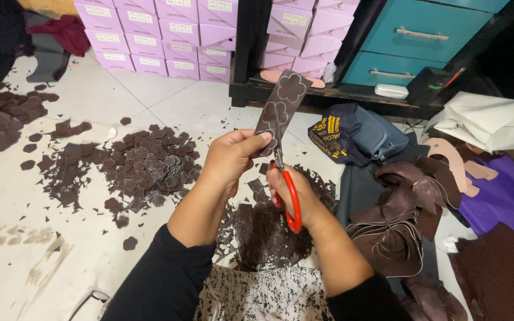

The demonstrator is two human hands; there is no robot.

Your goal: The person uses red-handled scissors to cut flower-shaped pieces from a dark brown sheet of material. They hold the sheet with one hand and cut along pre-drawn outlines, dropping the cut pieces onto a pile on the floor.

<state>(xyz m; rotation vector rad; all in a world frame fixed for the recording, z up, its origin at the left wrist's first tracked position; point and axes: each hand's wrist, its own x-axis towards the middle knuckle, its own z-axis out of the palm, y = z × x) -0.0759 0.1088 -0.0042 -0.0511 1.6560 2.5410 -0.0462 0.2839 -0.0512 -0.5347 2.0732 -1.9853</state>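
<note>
My left hand (pixel 230 159) pinches the lower end of a dark brown strip (pixel 282 107) with flower outlines drawn on it, held upright in front of me. My right hand (pixel 295 196) grips red-handled scissors (pixel 290 193), whose blades meet the strip's lower edge just beside my left thumb. Below my hands lies a heap of brown offcuts (pixel 269 229) on the white tiled floor.
A pile of cut brown flower shapes (pixel 150 163) covers the floor at left, with more scraps (pixel 4 116) farther left. Stacked lilac boxes (pixel 168 35) line the back. A dark blue bag (pixel 355 137), folded brown material (pixel 400 214), purple cloth (pixel 507 202) and teal drawers (pixel 417 35) sit at right.
</note>
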